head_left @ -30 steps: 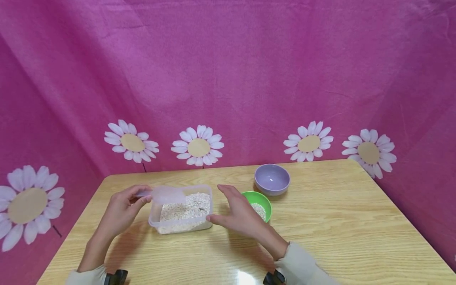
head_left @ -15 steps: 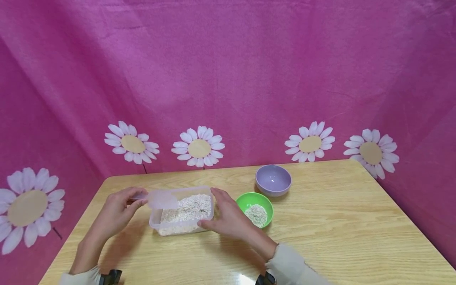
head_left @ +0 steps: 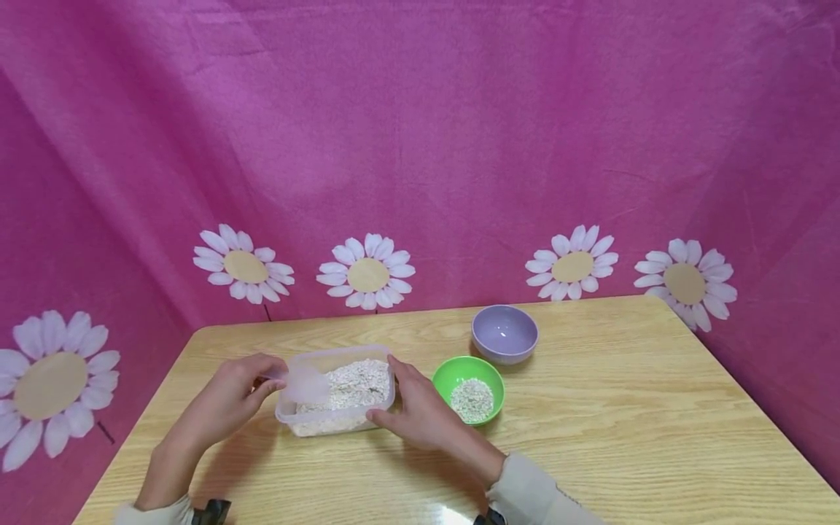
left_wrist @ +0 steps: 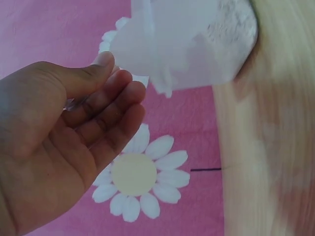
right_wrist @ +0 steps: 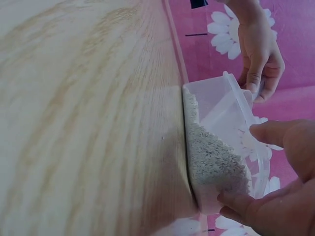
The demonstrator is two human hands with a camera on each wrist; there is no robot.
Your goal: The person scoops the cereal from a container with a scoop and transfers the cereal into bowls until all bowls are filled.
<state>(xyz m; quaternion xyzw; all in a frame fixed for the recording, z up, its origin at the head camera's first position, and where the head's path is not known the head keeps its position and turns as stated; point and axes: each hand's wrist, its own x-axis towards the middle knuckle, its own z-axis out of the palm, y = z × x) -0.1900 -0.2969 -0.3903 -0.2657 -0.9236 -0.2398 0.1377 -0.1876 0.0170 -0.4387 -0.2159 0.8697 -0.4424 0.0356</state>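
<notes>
Clear rectangular container, open, part-filled with pale grain, upright on surface; translucent scoop dipping into its left end.

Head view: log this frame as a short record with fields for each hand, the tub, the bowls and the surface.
left hand: pinches scoop handle, scoop in the tub
right hand: holds tub at its right side
tub contents: pale grain
green bowl: some grain inside, right of tub
purple bowl: looks empty, behind green bowl
surface: wooden table
</notes>
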